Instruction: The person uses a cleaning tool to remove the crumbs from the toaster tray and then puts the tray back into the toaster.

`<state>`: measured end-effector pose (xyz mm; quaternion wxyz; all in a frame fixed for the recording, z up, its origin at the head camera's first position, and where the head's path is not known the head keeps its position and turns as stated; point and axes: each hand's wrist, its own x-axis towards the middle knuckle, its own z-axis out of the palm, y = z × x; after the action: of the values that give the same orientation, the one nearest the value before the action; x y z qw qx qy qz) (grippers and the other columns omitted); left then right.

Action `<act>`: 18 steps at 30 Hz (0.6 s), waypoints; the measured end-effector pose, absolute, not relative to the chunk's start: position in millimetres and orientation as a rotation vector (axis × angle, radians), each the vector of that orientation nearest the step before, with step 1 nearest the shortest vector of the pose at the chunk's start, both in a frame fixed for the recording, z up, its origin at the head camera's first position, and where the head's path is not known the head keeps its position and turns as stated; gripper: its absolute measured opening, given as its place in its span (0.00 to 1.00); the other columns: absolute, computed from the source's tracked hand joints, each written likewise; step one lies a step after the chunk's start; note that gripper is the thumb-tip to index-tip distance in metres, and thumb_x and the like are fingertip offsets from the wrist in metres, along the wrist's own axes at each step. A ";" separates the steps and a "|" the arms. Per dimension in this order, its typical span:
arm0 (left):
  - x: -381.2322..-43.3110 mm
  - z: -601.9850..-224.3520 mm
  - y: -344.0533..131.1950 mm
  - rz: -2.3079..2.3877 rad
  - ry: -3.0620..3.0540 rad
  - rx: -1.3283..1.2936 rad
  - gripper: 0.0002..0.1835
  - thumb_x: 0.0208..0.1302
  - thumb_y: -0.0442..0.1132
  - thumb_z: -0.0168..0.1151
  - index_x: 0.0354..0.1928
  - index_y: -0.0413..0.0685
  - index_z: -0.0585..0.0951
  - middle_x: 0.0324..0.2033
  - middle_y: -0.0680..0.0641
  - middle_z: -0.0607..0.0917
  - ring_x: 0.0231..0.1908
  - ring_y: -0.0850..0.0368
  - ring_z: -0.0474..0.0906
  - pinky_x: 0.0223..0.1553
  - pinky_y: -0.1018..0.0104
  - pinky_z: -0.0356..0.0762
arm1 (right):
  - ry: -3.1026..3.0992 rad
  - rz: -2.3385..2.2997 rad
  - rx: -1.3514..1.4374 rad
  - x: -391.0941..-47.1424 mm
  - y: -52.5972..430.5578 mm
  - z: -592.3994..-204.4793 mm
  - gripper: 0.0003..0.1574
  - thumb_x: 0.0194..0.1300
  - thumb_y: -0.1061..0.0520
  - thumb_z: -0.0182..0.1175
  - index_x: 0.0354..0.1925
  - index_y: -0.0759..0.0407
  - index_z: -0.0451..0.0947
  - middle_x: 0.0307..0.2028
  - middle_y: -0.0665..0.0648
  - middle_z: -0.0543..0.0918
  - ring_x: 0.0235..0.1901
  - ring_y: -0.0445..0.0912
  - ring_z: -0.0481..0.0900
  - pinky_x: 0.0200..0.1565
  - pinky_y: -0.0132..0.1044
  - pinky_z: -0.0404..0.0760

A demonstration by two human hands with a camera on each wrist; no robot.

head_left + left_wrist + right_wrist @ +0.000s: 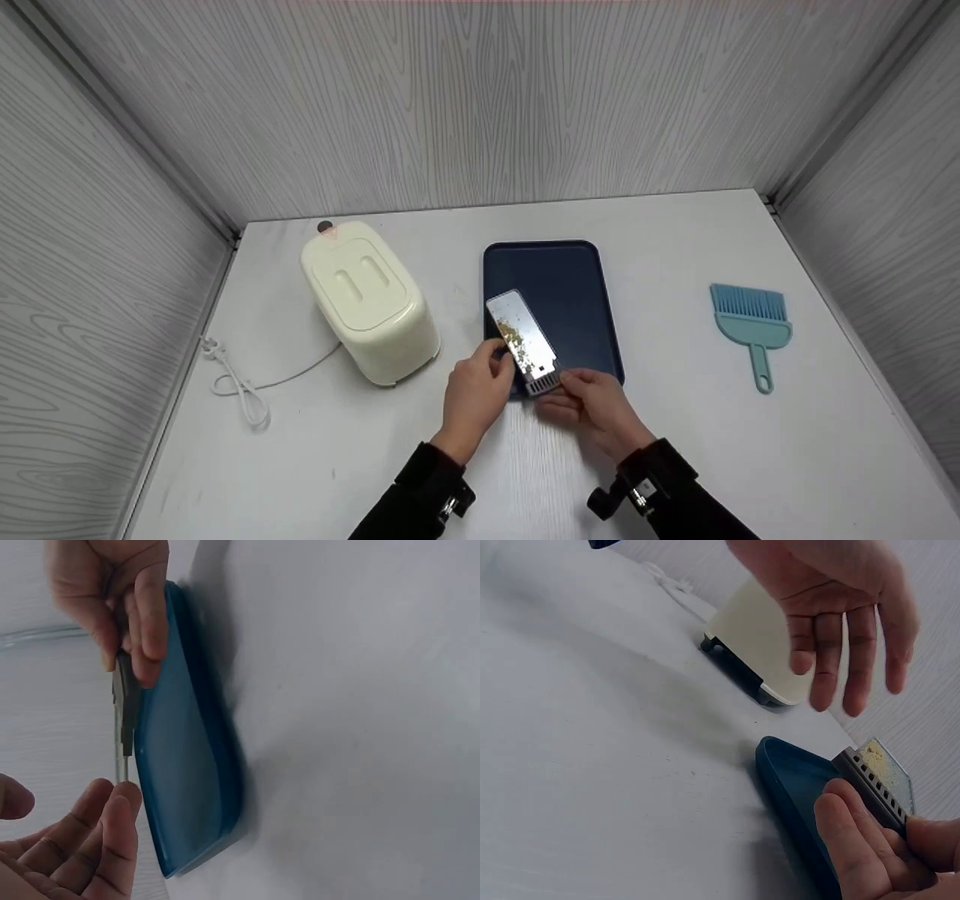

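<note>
My right hand (596, 405) pinches the grey slotted end of a toaster crumb tray (534, 341) between thumb and fingers. Yellowish crumbs (877, 761) lie on its shiny metal plate, mostly along the left side. The crumb tray is held tilted above a dark blue rectangular tray (555, 270), overlapping its lower left part in the head view. On the crumb tray's left side is my left hand (476, 390), its fingertips right at the plate's edge in the left wrist view. In the right wrist view the left hand's fingers hang loosely extended, gripping nothing.
A cream toaster (367, 300) with a closed lid stands on the left of the white table. Its cord (300, 373) runs to a looped bundle farther left. At the right lies a teal hand brush (754, 328). Grey wood-grain panels (480, 105) border the table.
</note>
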<state>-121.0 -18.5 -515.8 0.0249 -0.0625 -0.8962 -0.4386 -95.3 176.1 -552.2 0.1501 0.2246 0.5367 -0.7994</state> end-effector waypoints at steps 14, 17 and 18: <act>-111.7 -544.9 -4.4 -1.965 -2.928 -0.008 0.16 0.73 0.51 0.63 0.49 0.45 0.80 0.29 0.47 0.84 0.13 0.58 0.74 0.12 0.69 0.71 | 1.525 -2.348 0.680 -97.0 172.1 -551.9 0.20 0.80 0.64 0.51 0.62 0.78 0.70 0.47 0.71 0.86 0.43 0.55 0.90 0.50 0.42 0.88; -112.2 -547.0 -1.6 -1.984 -2.901 -0.035 0.14 0.74 0.47 0.63 0.48 0.43 0.81 0.29 0.45 0.84 0.14 0.60 0.73 0.13 0.69 0.71 | 1.530 -2.346 0.669 -96.7 172.4 -552.3 0.20 0.80 0.64 0.52 0.62 0.78 0.70 0.46 0.70 0.86 0.43 0.55 0.90 0.50 0.42 0.88; -112.4 -547.5 -0.6 -1.992 -2.893 -0.042 0.13 0.74 0.46 0.63 0.49 0.43 0.81 0.29 0.45 0.84 0.14 0.60 0.73 0.13 0.69 0.70 | 1.526 -2.351 0.668 -96.5 172.8 -552.5 0.20 0.80 0.64 0.52 0.62 0.78 0.69 0.45 0.70 0.86 0.43 0.55 0.90 0.50 0.41 0.88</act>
<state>-112.4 -0.6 -547.5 -0.1843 -0.0116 -0.8095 -0.5574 -96.5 172.8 -552.5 0.1298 0.2299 0.5253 -0.8089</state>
